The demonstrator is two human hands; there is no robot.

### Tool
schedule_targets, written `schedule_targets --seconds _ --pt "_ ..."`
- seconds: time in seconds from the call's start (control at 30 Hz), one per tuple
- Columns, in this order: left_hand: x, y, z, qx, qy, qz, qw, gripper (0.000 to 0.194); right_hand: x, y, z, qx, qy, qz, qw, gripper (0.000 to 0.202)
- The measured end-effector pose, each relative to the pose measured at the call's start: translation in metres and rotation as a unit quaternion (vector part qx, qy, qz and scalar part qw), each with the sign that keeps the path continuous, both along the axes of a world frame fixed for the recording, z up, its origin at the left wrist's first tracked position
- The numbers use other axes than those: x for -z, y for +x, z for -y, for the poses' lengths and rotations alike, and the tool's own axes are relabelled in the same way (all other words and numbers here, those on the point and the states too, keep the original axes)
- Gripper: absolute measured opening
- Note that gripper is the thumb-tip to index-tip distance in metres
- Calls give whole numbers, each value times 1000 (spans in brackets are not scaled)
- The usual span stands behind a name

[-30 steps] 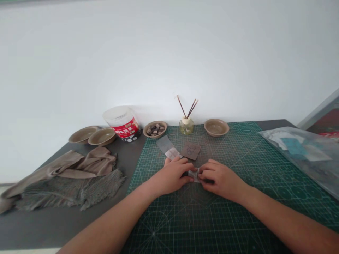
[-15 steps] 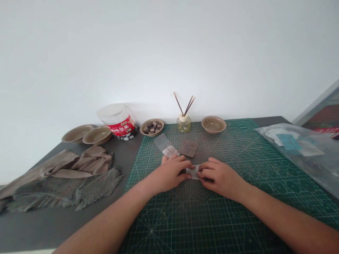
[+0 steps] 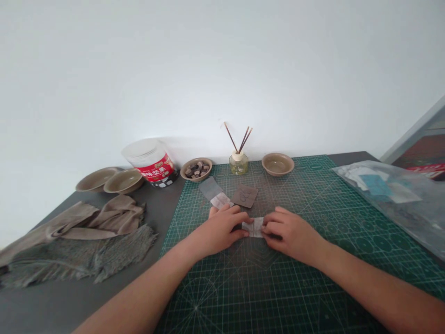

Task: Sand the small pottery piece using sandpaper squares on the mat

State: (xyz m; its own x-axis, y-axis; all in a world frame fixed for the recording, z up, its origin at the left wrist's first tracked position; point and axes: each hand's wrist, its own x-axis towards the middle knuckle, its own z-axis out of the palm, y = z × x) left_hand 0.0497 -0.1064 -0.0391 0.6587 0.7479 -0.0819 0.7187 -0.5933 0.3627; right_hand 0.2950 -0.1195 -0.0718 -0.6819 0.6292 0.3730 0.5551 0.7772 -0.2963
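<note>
A small pale paper piece (image 3: 253, 227) lies on the green cutting mat (image 3: 250, 287), between my two hands. My left hand (image 3: 222, 230) grips its left edge with the thumb and fingers. At the right edge, my right hand (image 3: 288, 234) pinches the same piece, fingers bent. Just beyond my left hand are a grey strip (image 3: 210, 188) and a pale piece (image 3: 221, 200) at its near end, partly behind my fingers. A dark brown square (image 3: 245, 195) with a curly mark lies to their right.
Along the wall stand a bowl of stones (image 3: 197, 170), a reed diffuser (image 3: 238, 163), a bowl (image 3: 278, 164) and a red-labelled tub (image 3: 153, 162). Two bowls (image 3: 97, 180) and crumpled cloths (image 3: 86, 241) are at the left, a plastic bag (image 3: 399, 190) at the right.
My right hand sits slightly farther from my left, so more of the pale paper piece shows between them. The whole view has shifted slightly.
</note>
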Motion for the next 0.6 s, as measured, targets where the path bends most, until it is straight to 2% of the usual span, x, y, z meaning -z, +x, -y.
schedule_targets --seconds 0.07,0.17,0.3,0.43,0.53,0.6 --pt "0 0 0 6 -2 -4 1000 27 0 1 -1 -9 3 3 1000 10" --pt "0 0 0 10 -1 -6 1000 28 0 2 -3 31 4 5 999 9" --pt "1 -1 0 7 0 -7 1000 27 -2 2 -1 -4 3 10 1000 9" --pt "1 -1 0 6 -3 -3 1000 27 -4 2 2 40 7 7 999 10" --pt "1 -1 0 3 -6 0 1000 26 -4 0 3 8 5 10 1000 8" --pt "1 -1 0 4 -8 2 1000 26 -4 -2 2 18 13 15 1000 10"
